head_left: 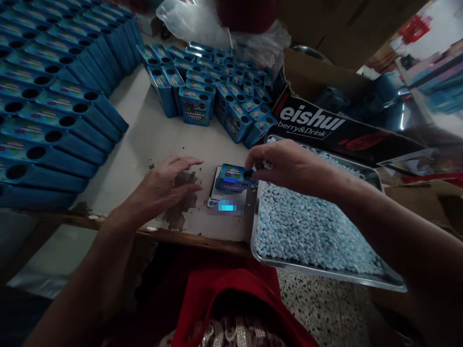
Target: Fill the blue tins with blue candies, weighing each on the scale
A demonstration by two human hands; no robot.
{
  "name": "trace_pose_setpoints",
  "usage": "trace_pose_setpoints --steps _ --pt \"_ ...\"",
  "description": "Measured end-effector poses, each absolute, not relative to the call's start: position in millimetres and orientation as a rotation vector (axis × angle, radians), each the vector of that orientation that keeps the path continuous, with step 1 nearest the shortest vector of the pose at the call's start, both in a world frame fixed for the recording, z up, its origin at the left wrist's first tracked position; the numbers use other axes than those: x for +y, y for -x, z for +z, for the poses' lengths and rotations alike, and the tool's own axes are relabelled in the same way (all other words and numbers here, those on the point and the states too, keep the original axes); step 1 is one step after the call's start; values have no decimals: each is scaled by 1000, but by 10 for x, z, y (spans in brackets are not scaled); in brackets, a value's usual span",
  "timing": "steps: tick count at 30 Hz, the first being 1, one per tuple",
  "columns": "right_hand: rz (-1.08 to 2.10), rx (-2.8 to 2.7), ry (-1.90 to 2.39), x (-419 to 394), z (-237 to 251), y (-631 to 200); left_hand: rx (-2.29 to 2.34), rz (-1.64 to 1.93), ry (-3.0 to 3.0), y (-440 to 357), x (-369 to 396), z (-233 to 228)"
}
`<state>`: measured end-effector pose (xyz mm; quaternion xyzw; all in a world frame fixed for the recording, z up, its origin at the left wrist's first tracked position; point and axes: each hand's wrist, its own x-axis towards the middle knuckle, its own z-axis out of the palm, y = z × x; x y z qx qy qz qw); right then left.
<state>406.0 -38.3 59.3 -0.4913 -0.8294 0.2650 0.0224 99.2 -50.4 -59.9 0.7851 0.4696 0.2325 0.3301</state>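
Note:
A blue candy tin [231, 177] with a round dark hole at its right end rests on a small digital scale [214, 196], whose display glows cyan. My right hand [277, 161] is at the hole end of the tin, fingers curled around a few pale candies. Beneath that hand and forearm lies a metal tray [256, 241] holding a thick layer of small light-blue and white candies [307, 231]. To the left of the scale, my left hand [170, 180] hovers over the worn tabletop with its fingers stretched apart, holding nothing.
Rows of blue tins [54, 120] fill the table's left side. Another cluster of tins [197, 103] stands at the back, before some clear plastic [188, 19]. A black-printed cardboard box [340, 130] sits behind the tray. The table's wooden front edge [195, 238] runs close to my body.

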Motion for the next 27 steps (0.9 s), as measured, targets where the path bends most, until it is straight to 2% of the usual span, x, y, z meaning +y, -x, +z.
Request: trace_pose_setpoints --steps 2,5,8,12,17,27 --pt "1100 -2291 1542 -404 539 -4202 1246 597 -2020 -954 -518 -605" --pt "1479 -1574 1543 -530 315 -4555 1260 606 -1977 -919 -542 -580" --pt "1553 -906 1561 -753 2 -4913 1290 630 -1954 -941 -570 -519" --pt "1551 -462 1576 -1028 -235 -5125 1287 636 -1951 -1067 -616 -419" --pt "1626 -416 1476 -1141 -224 -5096 1327 666 -1972 -1187 -715 -350" --pt "1731 -1125 1499 -1005 -136 -4912 1375 642 -1923 -1112 -837 -367"
